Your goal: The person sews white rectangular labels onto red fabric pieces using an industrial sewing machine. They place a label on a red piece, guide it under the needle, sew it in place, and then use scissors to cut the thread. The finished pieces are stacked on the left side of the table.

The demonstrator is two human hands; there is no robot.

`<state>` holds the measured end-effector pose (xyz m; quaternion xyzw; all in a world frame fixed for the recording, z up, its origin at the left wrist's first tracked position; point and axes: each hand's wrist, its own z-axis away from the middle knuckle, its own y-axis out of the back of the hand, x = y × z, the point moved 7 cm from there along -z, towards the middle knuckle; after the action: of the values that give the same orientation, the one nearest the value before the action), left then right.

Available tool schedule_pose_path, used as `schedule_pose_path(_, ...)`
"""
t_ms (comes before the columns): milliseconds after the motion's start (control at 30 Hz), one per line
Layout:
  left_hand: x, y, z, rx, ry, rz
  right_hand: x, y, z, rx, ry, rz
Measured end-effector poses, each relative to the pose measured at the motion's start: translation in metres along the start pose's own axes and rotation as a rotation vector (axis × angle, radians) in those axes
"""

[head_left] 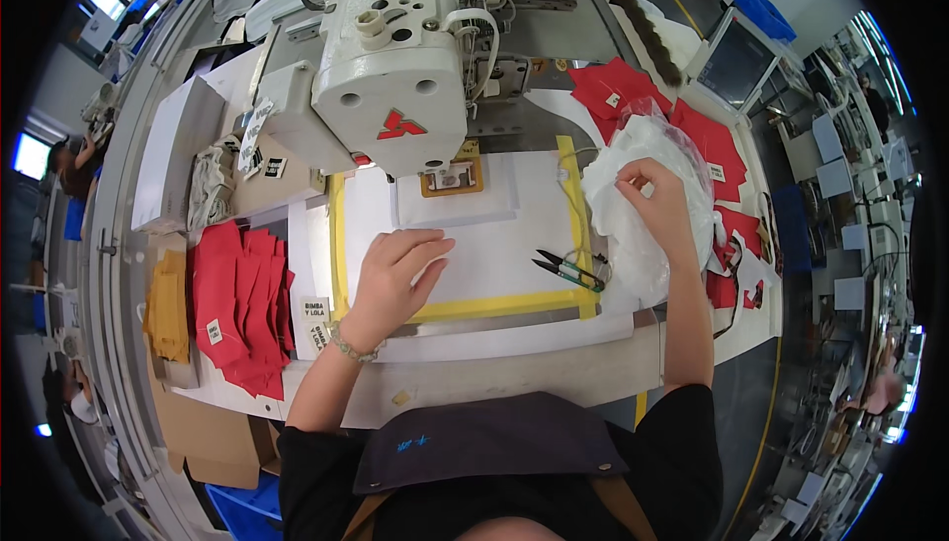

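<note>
My left hand (400, 274) hovers over the white work sheet (474, 259), its fingers stretched out and holding nothing. A beaded bracelet is on that wrist. On the right, my right hand (654, 200) is over a crumpled white bundle in clear plastic (618, 234). Its thumb and fingertips curl together in a pinch; what they hold, if anything, is too small to make out. Between the hands lie thread snips (568, 270) with dark handles. Ahead, a gold-edged plate (453, 179) sits under the head of a white sewing machine (395, 96).
Yellow tape (474, 308) borders the work sheet. Red fabric pieces (242, 309) and mustard pieces (168, 306) are stacked at left. More red pieces (707, 150) lie behind the bundle. A screen (734, 58) stands far right; small labels (316, 311) lie near my left wrist.
</note>
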<state>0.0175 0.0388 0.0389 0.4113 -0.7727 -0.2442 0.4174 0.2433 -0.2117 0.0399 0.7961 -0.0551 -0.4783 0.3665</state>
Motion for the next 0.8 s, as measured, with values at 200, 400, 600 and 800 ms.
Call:
schedule_pose_path(200, -0.001, -0.042, -0.021, -0.141, 0.612, 0.751, -0.041, -0.096, 0.037, -0.326, -0.343, -0.678)
schedule_pose_path(400, -0.03, -0.056, -0.018, -0.074, 0.671, 0.826, -0.042, -0.118, 0.045, -0.48, -0.475, -0.937)
schedule_pose_path(600, -0.046, -0.07, -0.01, -0.153, 0.84, 1.046, -0.037, -0.126, 0.043, -0.484, -0.48, -0.944)
schedule_pose_path(800, -0.042, -0.06, -0.02, -0.086, 0.751, 1.157, -0.044, -0.133, 0.031, -0.429, -0.239, -0.905)
